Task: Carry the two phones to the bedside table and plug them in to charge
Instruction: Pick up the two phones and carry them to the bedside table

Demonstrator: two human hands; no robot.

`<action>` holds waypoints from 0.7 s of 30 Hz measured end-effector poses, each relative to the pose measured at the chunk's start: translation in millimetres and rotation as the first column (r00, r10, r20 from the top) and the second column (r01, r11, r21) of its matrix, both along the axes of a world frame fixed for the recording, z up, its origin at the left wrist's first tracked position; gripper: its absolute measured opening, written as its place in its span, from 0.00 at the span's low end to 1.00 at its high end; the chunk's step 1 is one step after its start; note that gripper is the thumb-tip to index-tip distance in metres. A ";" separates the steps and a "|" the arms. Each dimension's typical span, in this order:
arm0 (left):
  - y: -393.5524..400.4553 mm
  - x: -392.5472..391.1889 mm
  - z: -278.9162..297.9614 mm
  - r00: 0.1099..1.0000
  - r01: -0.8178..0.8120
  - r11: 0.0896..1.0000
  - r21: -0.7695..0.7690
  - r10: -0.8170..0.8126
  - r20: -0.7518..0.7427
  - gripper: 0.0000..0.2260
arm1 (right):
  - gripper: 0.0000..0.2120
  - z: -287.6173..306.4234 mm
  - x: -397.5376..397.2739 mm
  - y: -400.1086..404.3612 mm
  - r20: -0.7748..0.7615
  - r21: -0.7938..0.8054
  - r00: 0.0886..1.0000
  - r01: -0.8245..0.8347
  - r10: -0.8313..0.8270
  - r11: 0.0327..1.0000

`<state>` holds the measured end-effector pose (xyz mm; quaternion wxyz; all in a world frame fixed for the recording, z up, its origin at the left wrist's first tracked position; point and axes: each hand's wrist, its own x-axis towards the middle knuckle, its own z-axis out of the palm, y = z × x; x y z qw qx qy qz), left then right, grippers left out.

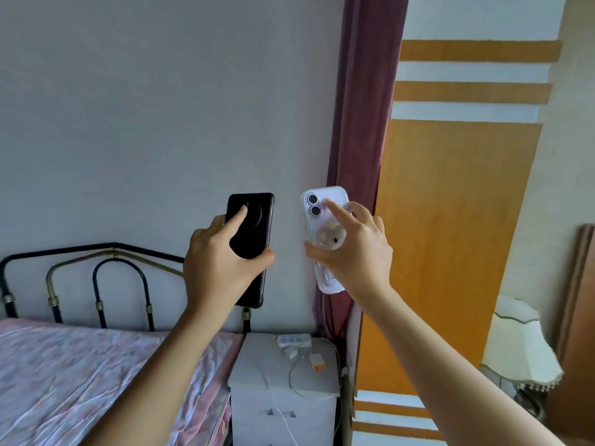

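My left hand (215,265) grips a black phone (254,226) upright, its back toward me, held in the air in front of the wall. My right hand (357,249) holds a light purple phone (317,204) in a clear case with a round sticker grip, also upright, back toward me. Both phones hang well above the white bedside table (257,365), which stands below between the bed and the curtain. On the table's top lie a white power strip (293,340), a white charger with an orange end (317,362) and white cables (291,381).
A bed with a pink floral sheet (80,375) and a dark metal headboard (96,278) fills the lower left. A maroon curtain (360,123) hangs right of the table, beside an orange wardrobe door (450,236). A white fringed lampshade (518,346) sits at the right.
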<state>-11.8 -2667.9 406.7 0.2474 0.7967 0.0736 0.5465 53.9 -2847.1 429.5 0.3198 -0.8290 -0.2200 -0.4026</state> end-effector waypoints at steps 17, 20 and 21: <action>147.7 235.2 -9.8 0.999 -0.045 0.999 0.008 0.045 -0.026 0.32 | 0.35 -7.1 236.3 151.9 -0.050 0.026 0.998 -0.040 0.041 0.999; 167.3 277.5 -22.3 0.995 -0.097 0.995 -0.005 0.097 -0.037 0.32 | 0.35 -17.3 286.4 174.2 -0.068 0.039 0.994 -0.081 0.084 0.996; 173.2 291.6 -27.4 0.992 -0.116 0.993 -0.009 0.116 -0.041 0.32 | 0.34 -21.4 303.3 181.3 -0.074 0.050 0.992 -0.100 0.103 0.994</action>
